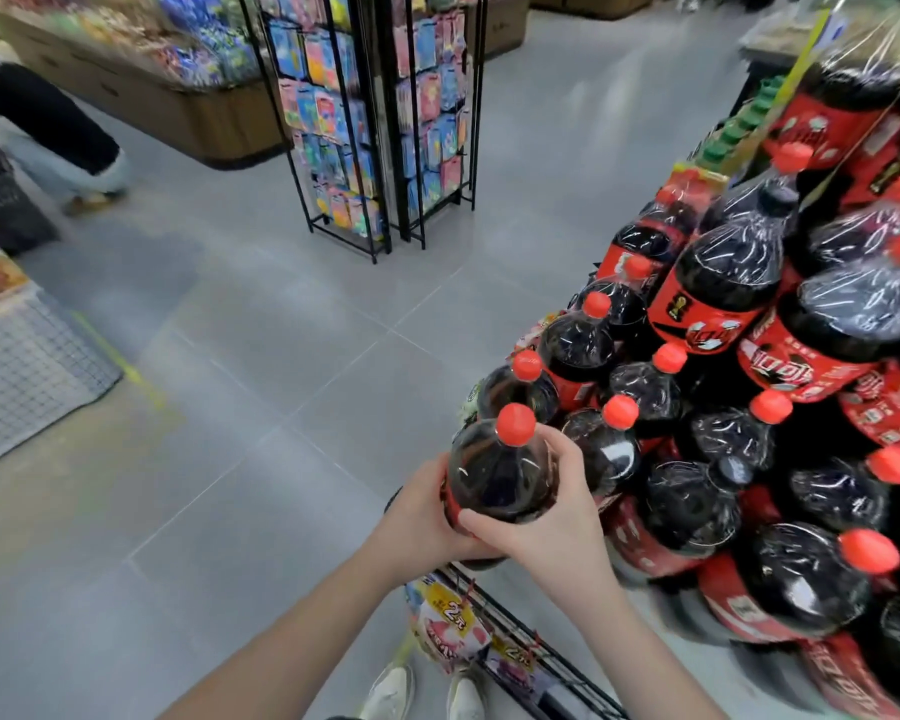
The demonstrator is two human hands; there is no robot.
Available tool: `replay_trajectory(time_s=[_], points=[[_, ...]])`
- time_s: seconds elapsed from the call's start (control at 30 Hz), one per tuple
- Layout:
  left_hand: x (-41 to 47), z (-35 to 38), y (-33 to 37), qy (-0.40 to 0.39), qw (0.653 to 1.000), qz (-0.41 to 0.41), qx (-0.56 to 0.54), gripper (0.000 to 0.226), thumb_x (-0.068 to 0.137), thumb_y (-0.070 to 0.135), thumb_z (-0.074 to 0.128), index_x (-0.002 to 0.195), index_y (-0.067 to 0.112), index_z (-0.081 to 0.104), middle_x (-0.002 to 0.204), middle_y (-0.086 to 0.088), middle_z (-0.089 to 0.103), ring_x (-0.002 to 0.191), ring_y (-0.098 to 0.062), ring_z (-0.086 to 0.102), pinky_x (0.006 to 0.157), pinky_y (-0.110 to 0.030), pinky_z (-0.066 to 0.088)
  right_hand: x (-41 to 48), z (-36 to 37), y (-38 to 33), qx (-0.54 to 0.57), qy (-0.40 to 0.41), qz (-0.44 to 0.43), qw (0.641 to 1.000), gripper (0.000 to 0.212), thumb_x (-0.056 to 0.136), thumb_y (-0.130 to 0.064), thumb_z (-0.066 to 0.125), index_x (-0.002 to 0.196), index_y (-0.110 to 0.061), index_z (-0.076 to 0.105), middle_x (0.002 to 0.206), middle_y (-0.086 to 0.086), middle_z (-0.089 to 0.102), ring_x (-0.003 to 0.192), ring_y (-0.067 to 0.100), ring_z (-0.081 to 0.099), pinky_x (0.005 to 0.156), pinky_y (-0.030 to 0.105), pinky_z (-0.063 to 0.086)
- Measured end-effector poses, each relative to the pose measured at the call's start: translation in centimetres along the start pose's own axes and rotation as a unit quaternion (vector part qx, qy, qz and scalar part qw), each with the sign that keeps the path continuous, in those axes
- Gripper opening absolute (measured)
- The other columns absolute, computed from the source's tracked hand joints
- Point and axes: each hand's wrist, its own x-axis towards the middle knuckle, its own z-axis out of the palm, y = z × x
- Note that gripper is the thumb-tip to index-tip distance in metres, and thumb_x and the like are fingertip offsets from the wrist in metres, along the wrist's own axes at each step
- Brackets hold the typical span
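A large cola bottle [497,472] with a red cap and red label stands upright between my two hands, at the near left corner of a big stack of cola bottles [739,366]. My left hand [421,514] grips its left side around the label. My right hand [552,504] wraps the right side, thumb across the front and fingers behind the shoulder. The bottle's base is hidden by my hands.
Shrink-wrapped cola packs fill the right side. A low black wire rack [520,646] with snack bags sits below my hands, by my shoes. Two tall black display racks [365,122] stand ahead on the grey tiled floor. Another person [48,132] walks at far left beside a wooden counter.
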Motion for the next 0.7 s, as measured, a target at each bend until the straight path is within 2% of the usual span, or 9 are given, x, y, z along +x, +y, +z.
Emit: replay_trajectory(time_s=[0.13, 0.3, 0.37, 0.43, 0.53, 0.63, 0.7], points=[[1.0, -0.1, -0.5, -0.01, 1.0, -0.002, 0.002, 0.071, 0.064, 0.016, 0.1, 0.123, 0.035, 0.065, 0.119, 0.01, 0.076, 0.113, -0.008, 0.072, 0.097, -0.044, 0.06, 0.3, 1.2, 1.6, -0.009, 0.014, 0.018, 1.0, 0.109, 0.049, -0.035, 0.102, 0.137, -0.05, 0.041, 0.137, -0.02, 0.058, 0.128, 0.001, 0.058, 0.108, 0.039, 0.052], [1.3, 0.0, -1.0, -0.011, 1.0, -0.013, -0.003, 0.074, 0.06, 0.02, 0.101, 0.115, 0.049, 0.062, 0.117, 0.026, 0.073, 0.11, 0.007, 0.068, 0.093, -0.019, 0.056, 0.8, 2.0, 2.8, -0.012, 0.03, 0.027, 0.999, 0.107, 0.049, -0.032, 0.103, 0.136, -0.048, 0.042, 0.137, -0.02, 0.055, 0.128, -0.001, 0.056, 0.109, 0.034, 0.051], [1.4, -0.1, -1.3, -0.02, 1.0, -0.009, 0.003, 0.073, 0.061, 0.013, 0.101, 0.107, 0.052, 0.061, 0.11, 0.037, 0.07, 0.105, 0.014, 0.066, 0.085, -0.007, 0.05, 0.9, 2.3, 3.1, -0.011, 0.03, 0.034, 0.999, 0.108, 0.05, -0.031, 0.103, 0.138, -0.043, 0.042, 0.138, -0.019, 0.054, 0.128, -0.001, 0.055, 0.109, 0.032, 0.051], [1.6, -0.3, -1.4, -0.026, 1.0, -0.004, 0.003, 0.073, 0.062, 0.005, 0.099, 0.101, 0.055, 0.063, 0.106, 0.04, 0.07, 0.101, 0.015, 0.066, 0.082, -0.004, 0.048, 1.0, 2.6, 3.3, -0.005, 0.028, 0.045, 0.999, 0.109, 0.05, -0.029, 0.103, 0.14, -0.041, 0.042, 0.138, -0.018, 0.054, 0.127, -0.003, 0.055, 0.108, 0.031, 0.051], [2.0, -0.4, -1.8, -0.033, 0.999, 0.016, 0.0, 0.081, 0.063, 0.009, 0.1, 0.108, 0.064, 0.062, 0.113, 0.026, 0.074, 0.106, 0.006, 0.07, 0.088, -0.013, 0.053, 1.1, 3.1, 3.6, -0.006, 0.028, 0.053, 0.998, 0.11, 0.05, -0.029, 0.103, 0.141, -0.041, 0.041, 0.138, -0.019, 0.055, 0.126, -0.006, 0.055, 0.108, 0.027, 0.051], [2.6, -0.2, -2.5, -0.043, 0.999, 0.008, -0.001, 0.072, 0.062, 0.019, 0.1, 0.121, 0.04, 0.065, 0.117, 0.013, 0.076, 0.112, -0.006, 0.072, 0.097, -0.035, 0.059, 1.3, 3.4, 3.9, -0.005, 0.029, 0.061, 0.998, 0.11, 0.049, -0.031, 0.102, 0.14, -0.043, 0.042, 0.139, -0.018, 0.056, 0.13, -0.001, 0.055, 0.11, 0.032, 0.051], [2.9, -0.3, -2.9, -0.041, 0.999, 0.007, 0.007, 0.071, 0.061, 0.022, 0.1, 0.122, 0.034, 0.065, 0.116, 0.01, 0.076, 0.111, -0.011, 0.073, 0.095, -0.041, 0.06, 1.6, 3.5, 4.0, -0.004, 0.026, 0.063, 0.998, 0.11, 0.049, -0.03, 0.102, 0.141, -0.042, 0.042, 0.14, -0.016, 0.056, 0.13, 0.002, 0.056, 0.111, 0.034, 0.051]])
